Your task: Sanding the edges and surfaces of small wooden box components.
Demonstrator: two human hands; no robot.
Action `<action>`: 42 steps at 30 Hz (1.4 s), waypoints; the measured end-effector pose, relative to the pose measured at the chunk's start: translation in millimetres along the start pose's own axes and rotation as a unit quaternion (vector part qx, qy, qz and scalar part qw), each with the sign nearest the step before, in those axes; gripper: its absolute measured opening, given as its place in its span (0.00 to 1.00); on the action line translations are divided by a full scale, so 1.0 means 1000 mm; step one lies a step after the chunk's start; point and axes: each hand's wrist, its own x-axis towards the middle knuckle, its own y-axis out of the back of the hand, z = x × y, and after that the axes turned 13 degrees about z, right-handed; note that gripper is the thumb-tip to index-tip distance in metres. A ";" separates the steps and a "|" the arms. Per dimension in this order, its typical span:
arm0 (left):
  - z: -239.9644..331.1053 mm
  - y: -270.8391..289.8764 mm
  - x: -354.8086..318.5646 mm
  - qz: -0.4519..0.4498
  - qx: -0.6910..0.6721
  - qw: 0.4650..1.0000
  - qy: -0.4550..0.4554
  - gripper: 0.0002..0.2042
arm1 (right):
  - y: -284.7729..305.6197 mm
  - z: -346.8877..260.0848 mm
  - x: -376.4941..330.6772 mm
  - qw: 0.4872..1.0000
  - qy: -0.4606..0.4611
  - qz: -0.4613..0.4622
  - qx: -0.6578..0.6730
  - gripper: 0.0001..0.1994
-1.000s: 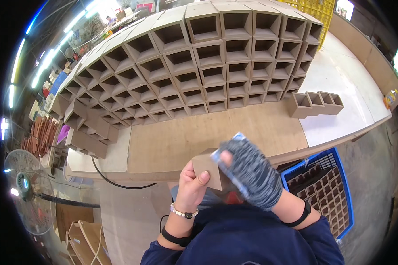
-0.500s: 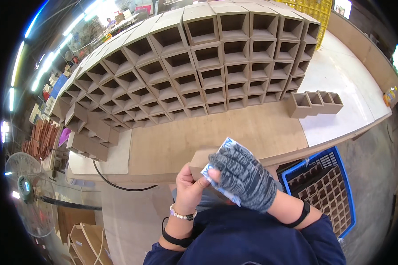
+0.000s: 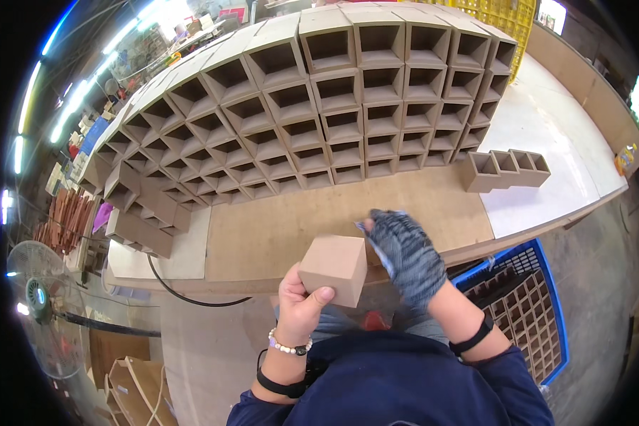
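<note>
My bare left hand (image 3: 302,304) grips a small brown fibreboard box (image 3: 336,266) over the table's front edge. Its thumb lies on the near face and its fingers are at the left side. A closed top and a plain side face up toward me; any opening is hidden. Just right of the box, apart from it, my right hand (image 3: 408,259) wears a grey knitted glove. That hand is closed on a folded piece of sandpaper (image 3: 381,254) with a white, blue-printed back, mostly hidden by the glove.
A wall of stacked open boxes (image 3: 334,117) spans the back of the wooden table (image 3: 291,234). Several joined boxes (image 3: 508,170) stand at right, and a few more (image 3: 138,234) at left. A blue crate (image 3: 564,334) of boxes sits below right. A fan (image 3: 39,295) stands at left.
My right hand with the sandpaper has moved off the box, up and to the right. My left hand has tilted the box, bringing its faces into view.
</note>
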 end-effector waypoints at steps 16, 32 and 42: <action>-0.021 -0.010 -0.007 0.058 -0.251 0.941 0.221 0.27 | 0.009 -0.021 -0.015 0.966 -0.096 0.084 0.227 0.24; -0.009 -0.017 0.008 0.024 -0.202 0.956 0.211 0.16 | 0.023 -0.019 -0.006 0.963 -0.109 0.219 0.111 0.31; -0.016 -0.025 -0.002 0.046 -0.282 0.944 0.164 0.14 | -0.025 -0.001 -0.036 0.991 -0.086 0.033 -0.101 0.23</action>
